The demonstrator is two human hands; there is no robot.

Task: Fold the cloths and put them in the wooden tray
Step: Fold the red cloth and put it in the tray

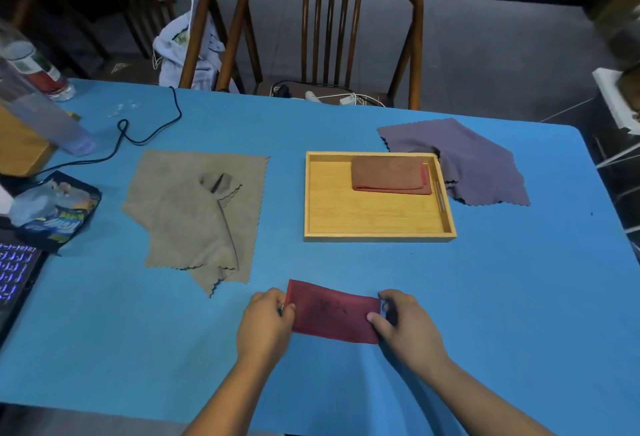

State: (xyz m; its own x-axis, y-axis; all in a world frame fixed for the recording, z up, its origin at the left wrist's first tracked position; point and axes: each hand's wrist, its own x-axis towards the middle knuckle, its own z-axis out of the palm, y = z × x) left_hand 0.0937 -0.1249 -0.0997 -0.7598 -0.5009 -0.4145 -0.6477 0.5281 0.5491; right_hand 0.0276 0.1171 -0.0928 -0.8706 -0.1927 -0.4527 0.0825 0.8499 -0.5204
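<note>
Fingers (285,313) of left hand (266,326) and right hand (408,328) pinch red cloth (334,312) (folded).

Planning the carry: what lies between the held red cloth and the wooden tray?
Head view shows only bare blue table between the red cloth and the wooden tray.

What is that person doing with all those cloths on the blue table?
Someone is folding cloths and putting them away. The left grip and right grip pinch the two short ends of a folded red cloth lying on the blue table. One folded brown cloth already lies in the wooden tray. A grey-green cloth left of the tray and a purple cloth by its far right corner are not folded yet.
</note>
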